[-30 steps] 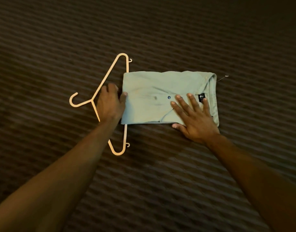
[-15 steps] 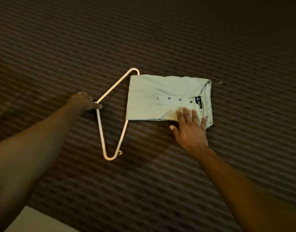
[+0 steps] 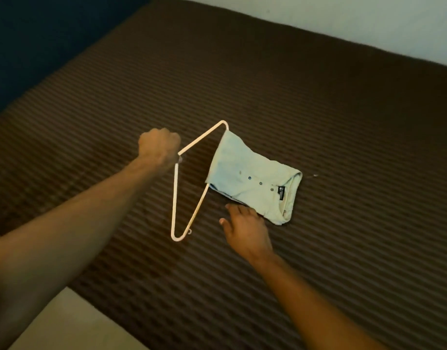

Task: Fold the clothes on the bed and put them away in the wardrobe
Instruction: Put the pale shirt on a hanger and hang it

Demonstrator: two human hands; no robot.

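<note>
A folded pale green polo shirt (image 3: 255,178) with small dark buttons lies on the brown striped bedspread (image 3: 318,109). Its left end is raised by the bar of a white plastic hanger (image 3: 175,195) that passes under it. My left hand (image 3: 159,147) grips the hanger at its neck and holds it lifted and tilted; the hook is hidden in my fist. My right hand (image 3: 245,228) rests on the bedspread with relaxed fingers, just at the shirt's near edge, holding nothing.
The bed's near edge runs across the lower left, with pale floor (image 3: 65,324) beyond it. A light wall (image 3: 343,16) borders the far side of the bed and a dark blue surface (image 3: 28,34) stands at the far left.
My left hand has lifted the hanger by its neck, raising the shirt's left end. My right hand slid off the shirt onto the bedspread. The view pulled back.
</note>
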